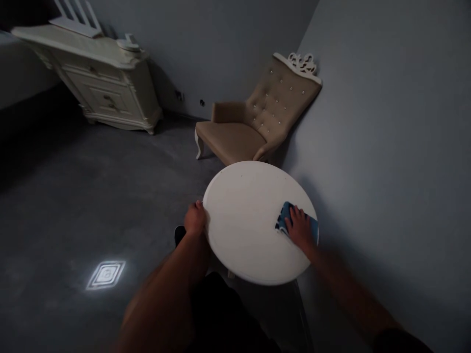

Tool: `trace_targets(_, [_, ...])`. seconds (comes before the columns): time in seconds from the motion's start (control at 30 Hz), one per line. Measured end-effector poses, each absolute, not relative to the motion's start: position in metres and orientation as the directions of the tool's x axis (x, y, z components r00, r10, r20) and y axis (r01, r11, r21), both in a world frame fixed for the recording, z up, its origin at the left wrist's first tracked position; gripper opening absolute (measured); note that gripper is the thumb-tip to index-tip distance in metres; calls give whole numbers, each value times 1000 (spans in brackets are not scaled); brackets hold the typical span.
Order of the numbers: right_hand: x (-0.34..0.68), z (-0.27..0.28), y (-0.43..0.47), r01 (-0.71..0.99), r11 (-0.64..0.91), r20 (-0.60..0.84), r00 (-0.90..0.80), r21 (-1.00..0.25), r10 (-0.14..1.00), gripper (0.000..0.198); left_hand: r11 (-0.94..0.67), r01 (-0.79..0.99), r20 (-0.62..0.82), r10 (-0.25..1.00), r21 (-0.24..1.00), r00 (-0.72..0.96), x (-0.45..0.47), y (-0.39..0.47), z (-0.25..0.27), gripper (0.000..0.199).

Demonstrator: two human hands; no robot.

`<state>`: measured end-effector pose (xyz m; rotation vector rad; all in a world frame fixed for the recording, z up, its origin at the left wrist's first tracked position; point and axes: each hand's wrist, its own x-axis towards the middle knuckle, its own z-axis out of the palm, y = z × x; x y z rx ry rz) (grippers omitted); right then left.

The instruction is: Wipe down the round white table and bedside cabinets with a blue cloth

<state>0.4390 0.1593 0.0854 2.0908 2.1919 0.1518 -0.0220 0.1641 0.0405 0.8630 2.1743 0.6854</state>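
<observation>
Beyond the far edge of the round white table [246, 220], I note an armchair in tan buttoned upholstery with a carved white frame [272, 108]; the tabletop covers the near part of its seat. To the right, a plain grey wall [390, 122] rises close to the table and limits the space on that side. At the upper left, well apart, stands a cream carved-wood cabinet with drawers [106, 93], bearing a white slatted object [77, 24] and a small pale object [128, 45] too dim to identify. A bright diamond-shaped patch of light [106, 274] lies on the dark grey floor [73, 206]. My dark-clothed legs [224, 318] occupy the near side.

The folded blue cloth with a dark-and-white patterned end [284, 213] lies on the right part of the tabletop, reaching the rim. Its long axis runs left to right, dropping slightly rightward; the patterned end points toward the table's middle, the plain end toward the wall.

My right hand [300, 228] rests palm down on the cloth, fingers somewhat spread, partly covering it. My left hand [195, 218] is curled at the table's left rim, thumb uppermost; its fingertips are hidden from me.
</observation>
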Motion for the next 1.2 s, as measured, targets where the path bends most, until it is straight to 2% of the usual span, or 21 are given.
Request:
trace_targets(0.1, [442, 75, 82, 982, 166, 33, -170, 90, 985, 72, 631, 381, -403, 749, 676, -526, -21, 157, 42, 55])
trace_targets(0.2, [438, 73, 39, 960, 278, 6, -278, 32, 960, 70, 621, 396, -393, 759, 676, -520, -22, 152, 39, 56])
trace_targets(0.37, [432, 88, 78, 941, 338, -58, -338, -3, 939, 69, 614, 435, -372, 768, 658, -522, -27, 149, 33, 55])
trace_targets(0.53, [427, 97, 194, 967, 250, -69, -247, 44, 967, 69, 631, 477, -365, 760, 612, -538, -27, 153, 30, 54])
trace_targets(0.67, [425, 96, 290, 992, 101, -54, -97, 75, 994, 72, 644, 514, -381, 757, 567, -530, -27, 158, 36, 53])
trace_targets(0.83, [423, 90, 374, 996, -65, -10, 66, 59, 998, 74, 655, 547, -419, 755, 521, -505, -29, 165, 45, 50])
trace_targets(1.0, [419, 88, 396, 991, -115, 28, 113, 63, 993, 74, 649, 573, -415, 761, 500, -499, -27, 168, 50, 48])
trace_targets(1.2, [413, 95, 349, 993, -105, 40, 104, 46, 994, 79, 652, 535, -398, 755, 537, -521, -25, 168, 51, 46])
